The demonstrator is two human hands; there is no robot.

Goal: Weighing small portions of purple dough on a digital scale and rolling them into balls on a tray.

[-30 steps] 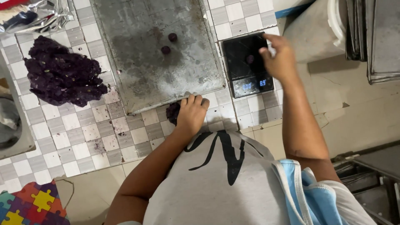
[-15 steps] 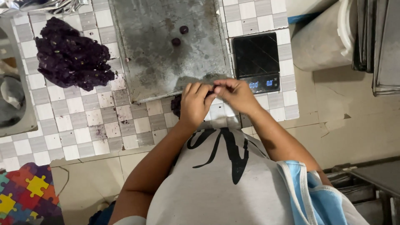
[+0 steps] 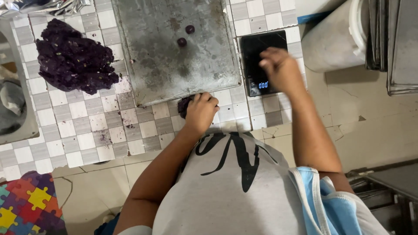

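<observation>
My left hand (image 3: 201, 111) lies curled over a small lump of dark purple dough (image 3: 184, 105) on the tiled counter (image 3: 87, 126), just below the front edge of a worn metal tray (image 3: 165, 69). Two small purple dough balls (image 3: 190, 29) (image 3: 181, 42) lie on the tray. My right hand (image 3: 282, 69) hovers, blurred, over a black digital scale (image 3: 257, 45) to the right of the tray, fingers bunched downward. Whether it holds a piece is hidden. A large mass of purple dough (image 3: 74, 58) lies at the left of the counter.
A white bucket (image 3: 335, 39) stands right of the scale, with stacked metal trays (image 3: 400, 43) beyond it. A sink basin (image 3: 13, 109) sits at the far left and crumpled foil (image 3: 43, 5) at the top left. A coloured puzzle mat (image 3: 26, 209) covers the floor.
Half a second ago both hands met at the small lump. My right hand has since moved up and right to the scale. My left hand stays on the lump.
</observation>
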